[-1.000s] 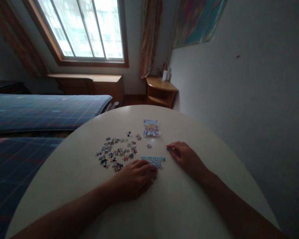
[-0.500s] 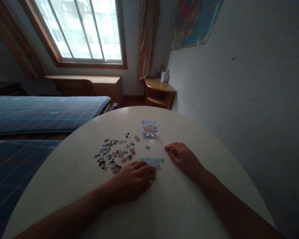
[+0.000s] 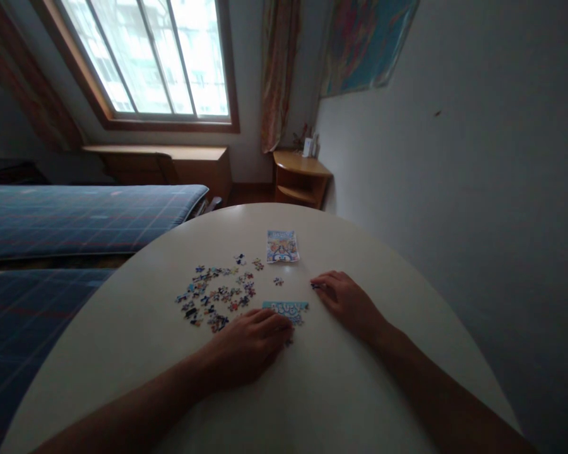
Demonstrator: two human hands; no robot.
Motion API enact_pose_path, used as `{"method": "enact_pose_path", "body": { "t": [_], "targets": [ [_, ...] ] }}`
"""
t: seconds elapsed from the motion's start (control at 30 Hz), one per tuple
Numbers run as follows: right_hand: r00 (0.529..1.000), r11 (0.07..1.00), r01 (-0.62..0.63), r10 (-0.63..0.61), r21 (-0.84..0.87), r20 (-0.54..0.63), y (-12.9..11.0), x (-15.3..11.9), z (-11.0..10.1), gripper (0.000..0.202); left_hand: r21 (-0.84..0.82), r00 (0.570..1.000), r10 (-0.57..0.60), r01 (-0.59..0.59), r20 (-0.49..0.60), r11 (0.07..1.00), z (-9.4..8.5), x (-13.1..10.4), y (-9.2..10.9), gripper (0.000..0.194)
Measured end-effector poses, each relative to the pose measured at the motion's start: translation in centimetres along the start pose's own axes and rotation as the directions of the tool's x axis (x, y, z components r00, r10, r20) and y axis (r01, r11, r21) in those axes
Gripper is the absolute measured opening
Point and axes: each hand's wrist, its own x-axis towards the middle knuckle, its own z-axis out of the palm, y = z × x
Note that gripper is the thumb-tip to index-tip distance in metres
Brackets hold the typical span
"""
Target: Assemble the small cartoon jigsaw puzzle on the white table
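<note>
My left hand (image 3: 255,340) lies over the lower left of a partly joined jigsaw puzzle (image 3: 291,309); its fingers are loosely bent and a little apart. A small puzzle piece (image 3: 288,342) shows by its fingertips, and the hand hides what lies under the palm. To the right of the joined strip, my right hand (image 3: 343,294) rests on the table with thumb and fingertips closed on a small dark puzzle piece (image 3: 315,285). One loose piece (image 3: 278,281) sits above the strip. Many loose puzzle pieces (image 3: 222,293) are spread to the left.
A printed picture sheet (image 3: 283,246) with a cartoon design lies beyond the puzzle on the round white table (image 3: 360,391). A plaid-covered bed (image 3: 89,217) is at the left. The white wall (image 3: 492,208) runs along the right, and a corner shelf (image 3: 303,164) stands behind.
The whole view has shifted slightly. Both hands stay nearly where they were, the right one still pinching its piece.
</note>
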Motion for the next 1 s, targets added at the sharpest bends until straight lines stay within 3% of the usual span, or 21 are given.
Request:
{"method": "enact_pose_path", "body": {
  "t": [1.0],
  "targets": [
    [0.999,1.0,-0.027,0.027,0.005,-0.025,0.3,-0.17,0.18,0.022,-0.008,0.997,0.013,-0.014,-0.072,1.0,-0.01,-0.07,-0.02,0.027]
  ]
}}
